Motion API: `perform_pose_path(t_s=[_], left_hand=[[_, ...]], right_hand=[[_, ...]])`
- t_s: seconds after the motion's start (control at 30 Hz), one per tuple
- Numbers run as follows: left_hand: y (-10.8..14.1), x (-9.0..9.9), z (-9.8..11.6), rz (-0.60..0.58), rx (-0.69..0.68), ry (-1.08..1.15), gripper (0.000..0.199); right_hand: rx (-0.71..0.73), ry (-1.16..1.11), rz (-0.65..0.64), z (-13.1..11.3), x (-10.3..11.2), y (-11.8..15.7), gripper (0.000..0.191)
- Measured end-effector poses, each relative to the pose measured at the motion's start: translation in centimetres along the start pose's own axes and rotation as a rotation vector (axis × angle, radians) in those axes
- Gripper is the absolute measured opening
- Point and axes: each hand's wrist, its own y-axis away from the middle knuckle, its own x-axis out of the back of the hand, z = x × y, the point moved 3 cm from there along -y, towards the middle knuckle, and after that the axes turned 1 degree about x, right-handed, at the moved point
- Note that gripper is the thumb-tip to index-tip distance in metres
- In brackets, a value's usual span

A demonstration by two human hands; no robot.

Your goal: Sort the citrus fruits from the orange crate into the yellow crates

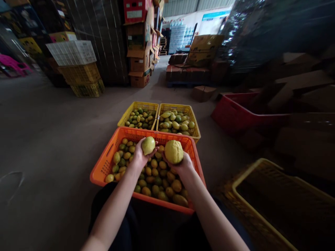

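My left hand [140, 153] holds a smooth yellow-green lemon [148, 145], its fingers curled under and around the fruit. In my right hand [183, 163] lies a larger, bumpy yellow-green lemon [173, 152], cupped from below and from the right. Both hands are over an orange plastic crate [104, 164] filled with yellow and green lemons [155, 172]. Directly behind it, two yellow crates stand side by side: the left crate [125, 113] has mostly smaller green fruit [140, 118], the right crate [195, 116] larger paler fruit [174, 120].
A yellow crate [261, 216] is close on my right, with a red bin [227, 115] of cardboard behind it. Stacked crates [80, 71] are at the back left. Cardboard boxes [138, 62] and a loaded pallet [188, 75] stand farther off on the concrete floor [52, 139].
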Motion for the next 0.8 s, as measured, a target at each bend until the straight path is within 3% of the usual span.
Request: perform_pose_path(t_s=[0.1,0.27,0.53,0.67,0.8], left_hand=[[-0.2,0.0,-0.1,-0.026,0.003,0.031,0.029],[-0.6,-0.1,-0.1,0.054,-0.024,0.025,0.022],[-1.2,0.4,-0.9,0.016,0.099,0.036,0.028],[-1.0,0.3,-0.6,0.058,0.023,0.015,0.02],[-0.7,0.1,-0.3,-0.003,0.002,0.029,0.017]], right_hand=[[0.016,-0.067,0.04,-0.1,0.1,0.0,0.024],[0.058,-0.128,0.077,-0.3,0.5,-0.2,0.017],[0.021,-0.016,0.056,0.0,0.3,0.0,0.019],[0.078,-0.008,0.057,-0.3,0.5,-0.2,0.016],[0.043,-0.011,0.048,-0.4,0.4,-0.1,0.022]])
